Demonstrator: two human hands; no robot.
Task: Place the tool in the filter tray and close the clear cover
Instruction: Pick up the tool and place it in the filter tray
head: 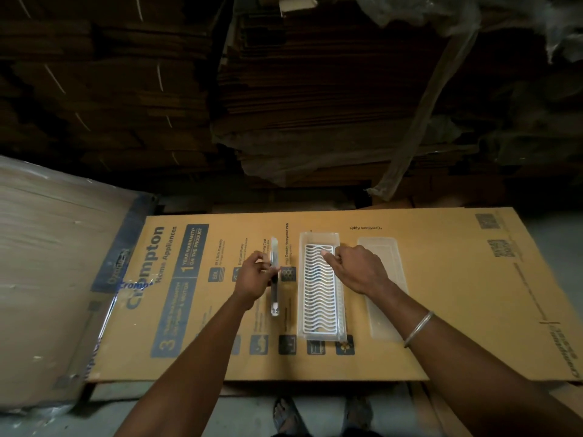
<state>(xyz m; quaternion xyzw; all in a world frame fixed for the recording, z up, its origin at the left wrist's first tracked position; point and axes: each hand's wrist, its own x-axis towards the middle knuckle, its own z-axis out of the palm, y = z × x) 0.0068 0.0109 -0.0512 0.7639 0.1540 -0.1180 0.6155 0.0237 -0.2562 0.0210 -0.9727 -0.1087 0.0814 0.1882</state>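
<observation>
A clear filter tray (pixel 319 239) lies lengthwise on a flattened cardboard box, with a white wavy grille (pixel 318 294) inside it. My right hand (pixel 356 269) rests on the tray's far right part, its fingers pinching the grille's far edge. Left of the tray lies a long clear tool (pixel 274 298), narrow and upright on its edge. My left hand (pixel 252 274) grips that tool near its middle. The clear cover (pixel 383 247) lies flat to the right of the tray, partly hidden under my right forearm.
The flattened printed cardboard box (pixel 441 294) serves as the work surface. A plastic-wrapped stack of cardboard (pixel 53 263) stands at the left. Dark piles of cardboard (pixel 315 105) rise behind. My feet (pixel 321 414) show below the near edge.
</observation>
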